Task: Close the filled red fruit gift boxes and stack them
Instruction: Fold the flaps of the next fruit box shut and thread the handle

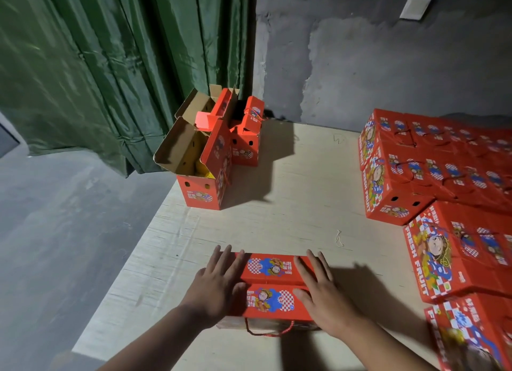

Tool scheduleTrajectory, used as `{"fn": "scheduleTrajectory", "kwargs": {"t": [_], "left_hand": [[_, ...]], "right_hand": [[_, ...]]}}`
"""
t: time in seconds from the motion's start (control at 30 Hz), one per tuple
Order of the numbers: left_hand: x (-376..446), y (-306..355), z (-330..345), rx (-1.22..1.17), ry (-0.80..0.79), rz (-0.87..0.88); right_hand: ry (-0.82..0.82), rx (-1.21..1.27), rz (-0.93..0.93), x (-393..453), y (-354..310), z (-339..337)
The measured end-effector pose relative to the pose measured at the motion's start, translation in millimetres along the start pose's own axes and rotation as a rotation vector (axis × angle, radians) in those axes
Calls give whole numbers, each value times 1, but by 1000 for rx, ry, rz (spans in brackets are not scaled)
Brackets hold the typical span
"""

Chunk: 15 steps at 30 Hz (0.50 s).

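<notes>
A red fruit gift box (273, 287) stands on the pale board right in front of me, its two top flaps folded down flat and a red cord handle hanging at its near side. My left hand (216, 284) presses flat on the left end of the flaps, fingers straight. Over on the right end, my right hand (322, 293) lies flat the same way. An open red box (203, 176) with raised flaps stands at the far left of the board. Behind it are two more red boxes (246, 132), one with flaps up.
Closed red boxes (432, 171) are stacked in rows along the right side, reaching the near right corner. The pale board (291, 204) lies on a grey concrete floor (55, 218). A green curtain (110, 66) hangs at the back left beside a grey wall.
</notes>
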<state>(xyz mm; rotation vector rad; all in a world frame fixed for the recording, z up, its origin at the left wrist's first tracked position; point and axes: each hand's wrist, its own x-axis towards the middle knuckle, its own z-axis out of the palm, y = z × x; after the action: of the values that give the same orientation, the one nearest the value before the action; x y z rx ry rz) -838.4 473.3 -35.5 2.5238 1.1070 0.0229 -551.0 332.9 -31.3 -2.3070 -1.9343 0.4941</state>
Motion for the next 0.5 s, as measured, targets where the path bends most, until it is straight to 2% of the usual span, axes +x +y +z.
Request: {"fn": "scheduleTrajectory", "kwargs": {"t": [0.3,0.5], "left_hand": [[-36,0,17,-1,14,29],[-37,5,17,-184,64,-8]], "right_hand": [[52,-17,-54,-25,3,14],[17,32,-68,-27,7,13]]}}
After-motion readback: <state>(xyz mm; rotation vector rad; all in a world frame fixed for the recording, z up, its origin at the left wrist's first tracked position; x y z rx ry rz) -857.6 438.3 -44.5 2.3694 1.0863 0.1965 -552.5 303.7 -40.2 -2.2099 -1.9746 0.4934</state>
